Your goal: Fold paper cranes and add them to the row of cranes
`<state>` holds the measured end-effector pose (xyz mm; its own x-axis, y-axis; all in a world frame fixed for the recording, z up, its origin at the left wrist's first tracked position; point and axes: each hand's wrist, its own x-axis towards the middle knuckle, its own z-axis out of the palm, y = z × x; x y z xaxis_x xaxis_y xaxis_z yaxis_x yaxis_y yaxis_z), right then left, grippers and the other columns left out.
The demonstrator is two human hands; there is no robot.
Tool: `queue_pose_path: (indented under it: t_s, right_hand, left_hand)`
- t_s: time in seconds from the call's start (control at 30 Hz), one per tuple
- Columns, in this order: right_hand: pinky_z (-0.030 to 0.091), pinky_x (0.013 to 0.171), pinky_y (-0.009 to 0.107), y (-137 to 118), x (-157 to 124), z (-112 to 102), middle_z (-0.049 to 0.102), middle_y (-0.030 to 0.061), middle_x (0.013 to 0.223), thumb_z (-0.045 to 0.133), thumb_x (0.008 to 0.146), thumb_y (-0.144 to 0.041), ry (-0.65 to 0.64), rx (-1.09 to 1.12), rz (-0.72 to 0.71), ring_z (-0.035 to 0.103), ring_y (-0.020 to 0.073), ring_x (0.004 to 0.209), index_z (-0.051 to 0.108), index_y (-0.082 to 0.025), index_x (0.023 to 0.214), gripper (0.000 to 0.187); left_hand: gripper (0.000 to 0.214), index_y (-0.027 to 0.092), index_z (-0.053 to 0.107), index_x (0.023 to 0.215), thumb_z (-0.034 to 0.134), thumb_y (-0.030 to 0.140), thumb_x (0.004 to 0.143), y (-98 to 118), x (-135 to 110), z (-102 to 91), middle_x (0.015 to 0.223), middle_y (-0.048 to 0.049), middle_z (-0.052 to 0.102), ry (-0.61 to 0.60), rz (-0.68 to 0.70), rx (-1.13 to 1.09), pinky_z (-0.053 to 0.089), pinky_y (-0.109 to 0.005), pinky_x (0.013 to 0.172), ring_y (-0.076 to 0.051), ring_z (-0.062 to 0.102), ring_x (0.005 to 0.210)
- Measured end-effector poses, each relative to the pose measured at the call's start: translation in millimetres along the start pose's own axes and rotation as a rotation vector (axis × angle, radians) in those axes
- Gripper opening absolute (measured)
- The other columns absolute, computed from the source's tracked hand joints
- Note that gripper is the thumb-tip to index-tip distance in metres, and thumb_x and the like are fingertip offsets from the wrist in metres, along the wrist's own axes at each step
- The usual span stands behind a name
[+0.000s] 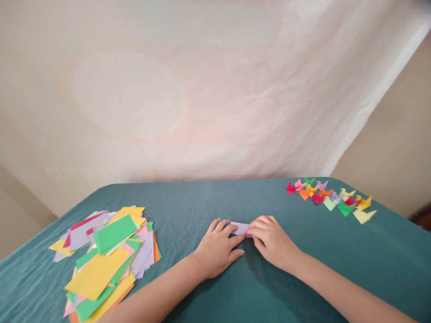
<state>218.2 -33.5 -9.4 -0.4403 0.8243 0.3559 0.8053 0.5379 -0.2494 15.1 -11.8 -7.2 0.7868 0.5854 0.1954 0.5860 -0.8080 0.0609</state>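
A small piece of lilac paper (239,228), folded into a narrow strip, lies on the green tablecloth in front of me. My left hand (220,244) rests over its left end, fingers spread and fingertips on the paper. At the right end, my right hand (271,240) pinches the paper's edge between thumb and fingers. Both hands cover parts of the strip, so its full outline is hidden.
To the left spreads a loose pile of coloured paper sheets (101,273). Several small folded paper birds (346,208) in mixed colours stand in rows at the back right. A pale cloth (215,112) hangs behind the table (188,202).
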Motion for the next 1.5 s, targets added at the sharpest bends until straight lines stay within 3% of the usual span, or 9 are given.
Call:
queue_pose_path:
  t_s: [0.2,0.57,0.8,1.03,1.37,1.5]
  right_hand:
    - [0.034,0.084,0.035,-3.7,-16.7,7.6,0.062,0.0050,0.098,0.051,0.081,-0.007,-0.008,-0.105,-0.045,0.049,0.0194,0.093,0.063,-0.019,0.098,0.023]
    - [0.034,0.086,0.039,-6.3,-15.0,9.6,0.061,0.0080,0.095,0.048,0.087,-0.015,-0.046,-0.281,-0.123,0.050,0.0223,0.092,0.060,-0.018,0.107,0.023]
    - [0.034,0.085,0.039,-4.6,-12.6,6.5,0.062,0.0072,0.086,0.049,0.086,-0.013,-0.059,-0.339,-0.163,0.051,0.0213,0.088,0.064,-0.017,0.097,0.019]
    - [0.036,0.072,0.036,-0.5,-17.4,0.9,0.061,0.0074,0.080,0.056,0.081,-0.011,-0.120,-0.426,-0.080,0.051,0.0226,0.083,0.067,-0.014,0.086,0.013]
    - [0.036,0.080,0.036,2.5,-20.5,1.6,0.062,0.0070,0.090,0.050,0.084,-0.008,-0.040,-0.327,-0.056,0.052,0.0207,0.088,0.067,-0.016,0.087,0.019]
    - [0.037,0.082,0.036,-3.9,-18.8,9.3,0.062,0.0084,0.096,0.047,0.085,-0.009,-0.004,-0.294,-0.104,0.051,0.0209,0.091,0.064,-0.015,0.097,0.022]
  left_hand:
    - [0.037,0.030,0.048,0.122,0.041,0.046,0.090,0.3,1.2,-1.1,0.124,-0.0029,0.050,-0.012,0.003,-0.011,0.023,-0.048,0.104,-0.025,0.039,0.118]
    - [0.036,0.022,0.053,0.115,0.042,0.045,0.089,3.0,2.9,-5.7,0.120,-0.0046,0.055,-0.016,0.022,0.024,0.018,-0.045,0.107,-0.024,0.038,0.123]
    - [0.036,0.024,0.052,0.117,0.041,0.044,0.090,2.1,2.1,-4.9,0.120,-0.0043,0.055,-0.009,0.022,0.027,0.019,-0.047,0.106,-0.025,0.038,0.123]
    - [0.036,0.025,0.052,0.116,0.040,0.046,0.090,1.9,2.2,-4.1,0.120,-0.0045,0.055,-0.002,0.028,0.021,0.018,-0.048,0.105,-0.025,0.039,0.122]
    - [0.033,0.025,0.052,0.116,0.040,0.043,0.091,2.3,1.5,-5.9,0.119,-0.0042,0.055,-0.002,0.045,0.037,0.018,-0.048,0.106,-0.024,0.039,0.122]
    - [0.034,0.026,0.050,0.120,0.039,0.042,0.091,1.7,1.1,-4.2,0.120,-0.0042,0.054,0.010,0.049,0.055,0.017,-0.047,0.106,-0.024,0.038,0.123]
